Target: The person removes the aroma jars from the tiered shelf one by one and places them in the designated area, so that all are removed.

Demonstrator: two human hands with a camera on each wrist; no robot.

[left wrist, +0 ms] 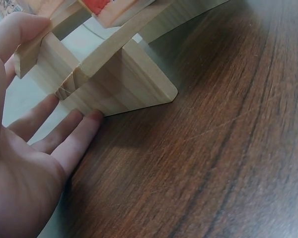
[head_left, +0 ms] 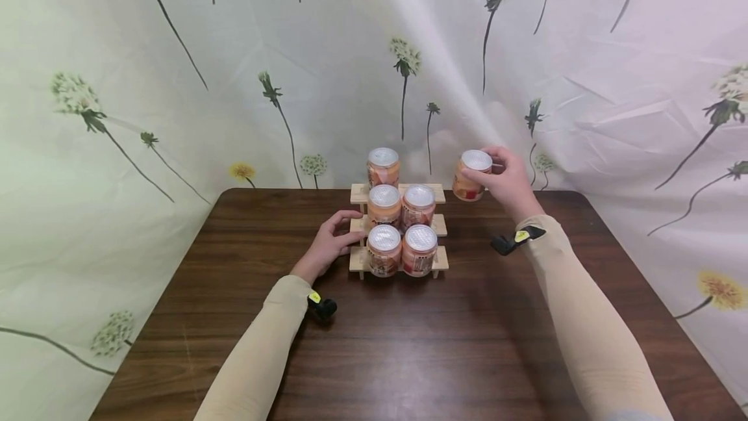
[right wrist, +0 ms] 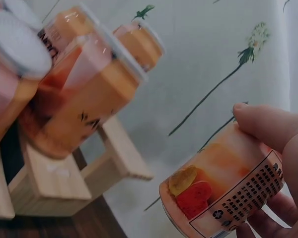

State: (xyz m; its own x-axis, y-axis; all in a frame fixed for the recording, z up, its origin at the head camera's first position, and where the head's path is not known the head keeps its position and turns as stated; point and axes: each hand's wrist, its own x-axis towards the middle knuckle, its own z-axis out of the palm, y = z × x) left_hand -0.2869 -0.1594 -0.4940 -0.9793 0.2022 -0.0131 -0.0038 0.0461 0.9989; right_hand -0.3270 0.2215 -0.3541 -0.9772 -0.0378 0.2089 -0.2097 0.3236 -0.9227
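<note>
My right hand [head_left: 507, 180] grips an orange-labelled can [head_left: 469, 177] with a silvery lid, held up to the right of the rack's top step. Red and yellow shapes and dark print show on that can [right wrist: 221, 188] in the right wrist view. A three-step wooden rack [head_left: 356, 258] stands on the table, with several similar cans on it. One can [head_left: 383, 171] sits at the left of the top step; the middle and lowest steps carry two each. My left hand [head_left: 327, 245] touches the rack's left side, its extended fingers [left wrist: 72, 136] against the wood in the left wrist view.
The dark wood-grain table [head_left: 409, 349] extends around the rack. Behind it hangs a pale backdrop [head_left: 339, 70] printed with dandelions, close to the table's far edge. Each wrist wears a black strap-mounted device [head_left: 323, 308].
</note>
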